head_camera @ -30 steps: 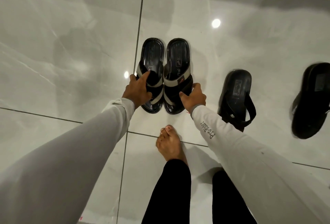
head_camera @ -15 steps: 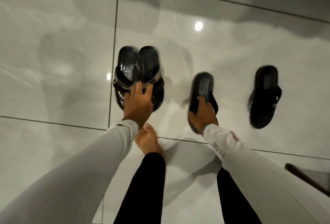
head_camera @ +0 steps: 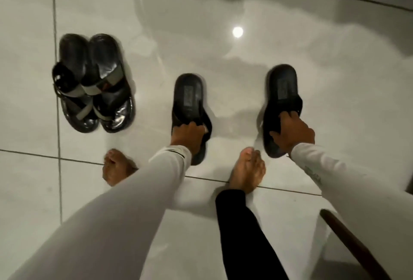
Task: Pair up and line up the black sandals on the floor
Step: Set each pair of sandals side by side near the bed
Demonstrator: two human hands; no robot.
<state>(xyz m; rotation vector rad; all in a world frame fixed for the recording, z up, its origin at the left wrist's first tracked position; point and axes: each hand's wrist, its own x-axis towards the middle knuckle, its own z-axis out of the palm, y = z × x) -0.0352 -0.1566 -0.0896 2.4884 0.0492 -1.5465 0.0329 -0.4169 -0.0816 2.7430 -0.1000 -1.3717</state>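
Two black sandals with grey straps (head_camera: 93, 83) stand side by side, touching, on the pale tiled floor at the left, with no hand on them. A plain black flip-flop (head_camera: 187, 98) lies in the middle; my left hand (head_camera: 188, 136) grips its strap end. A second matching black flip-flop (head_camera: 282, 92) lies further right, a wide gap between the two. My right hand (head_camera: 292, 132) is closed over its strap. Both flip-flops rest on the floor, their heel ends pointing away from me.
My bare feet (head_camera: 247, 172) stand on a tile seam just behind the flip-flops, the other foot (head_camera: 116, 167) partly under my left sleeve. A dark wooden edge (head_camera: 355, 244) juts in at the lower right. Glossy tiles (head_camera: 201, 23) stretch beyond the sandals.
My left hand left the strapped pair and took hold of the middle flip-flop. My right hand moved from that flip-flop to the far right one. The view shifted right.
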